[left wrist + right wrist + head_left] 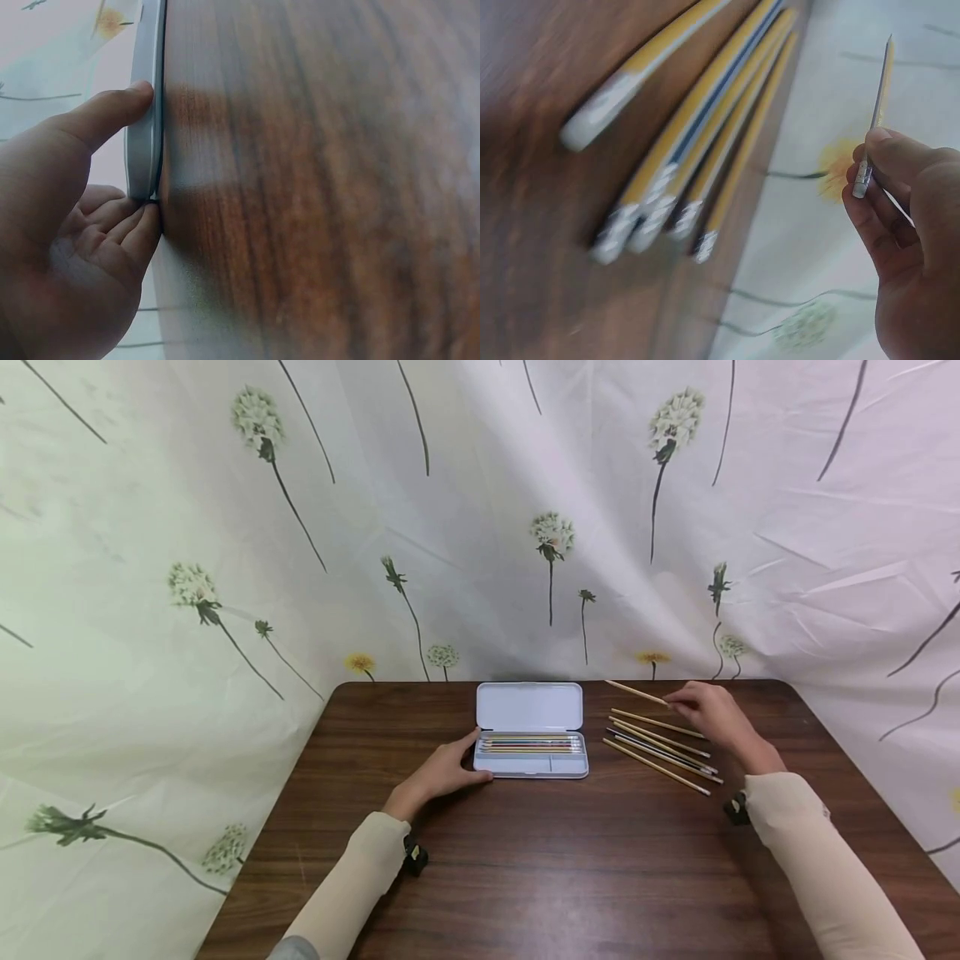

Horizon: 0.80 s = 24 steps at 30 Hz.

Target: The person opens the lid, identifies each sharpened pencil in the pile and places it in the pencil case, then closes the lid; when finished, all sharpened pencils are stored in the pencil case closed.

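A white pencil case (525, 765) lies with its lid raised at the back of the table, several pencils (528, 744) in its rear compartment. My left hand (442, 769) holds the case at its left end, thumb along the front edge. In the left wrist view the thumb touches the case's side (142, 161), while the other fingers bend at its corner. To the right, my right hand (708, 710) pinches a yellow pencil (883, 90) near its eraser end, thumb against fingertips. That pencil is raised, its tip pointing away from the hand.
Several loose pencils (656, 767), mostly yellow and one dark, lie fanned on the brown table (540, 860) between the case and my right hand. A white curtain with dandelion print (480, 527) hangs right behind the table's back edge.
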Available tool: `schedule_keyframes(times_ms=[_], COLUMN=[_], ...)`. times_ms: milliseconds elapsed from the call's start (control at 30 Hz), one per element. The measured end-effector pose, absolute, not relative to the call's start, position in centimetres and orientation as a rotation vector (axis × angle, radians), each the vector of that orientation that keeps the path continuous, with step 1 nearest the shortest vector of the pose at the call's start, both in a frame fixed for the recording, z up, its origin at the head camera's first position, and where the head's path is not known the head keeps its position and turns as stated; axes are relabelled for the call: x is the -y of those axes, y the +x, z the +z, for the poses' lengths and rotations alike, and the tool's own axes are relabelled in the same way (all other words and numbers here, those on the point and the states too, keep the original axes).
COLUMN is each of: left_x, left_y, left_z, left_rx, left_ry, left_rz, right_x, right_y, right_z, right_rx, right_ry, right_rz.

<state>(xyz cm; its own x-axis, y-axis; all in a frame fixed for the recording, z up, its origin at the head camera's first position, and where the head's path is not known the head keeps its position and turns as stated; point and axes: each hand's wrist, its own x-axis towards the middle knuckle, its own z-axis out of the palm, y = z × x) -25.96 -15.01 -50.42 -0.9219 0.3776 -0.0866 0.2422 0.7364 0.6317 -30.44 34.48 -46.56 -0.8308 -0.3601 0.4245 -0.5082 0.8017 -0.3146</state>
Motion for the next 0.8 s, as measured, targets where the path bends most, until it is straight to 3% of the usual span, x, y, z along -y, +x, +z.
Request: schedule_keyframes(times_ms=[800], left_x=[15.0], left_y=[-26.0], left_z=[-50.6], left_rx=[-2.731], left_ry=[0.501], left_rz=[0.958], right_x=[-26.0], right_y=[-30.2], right_z=[-43.3], right_rx=[2.531], right_ry=[0.988], right_rz=[0.705])
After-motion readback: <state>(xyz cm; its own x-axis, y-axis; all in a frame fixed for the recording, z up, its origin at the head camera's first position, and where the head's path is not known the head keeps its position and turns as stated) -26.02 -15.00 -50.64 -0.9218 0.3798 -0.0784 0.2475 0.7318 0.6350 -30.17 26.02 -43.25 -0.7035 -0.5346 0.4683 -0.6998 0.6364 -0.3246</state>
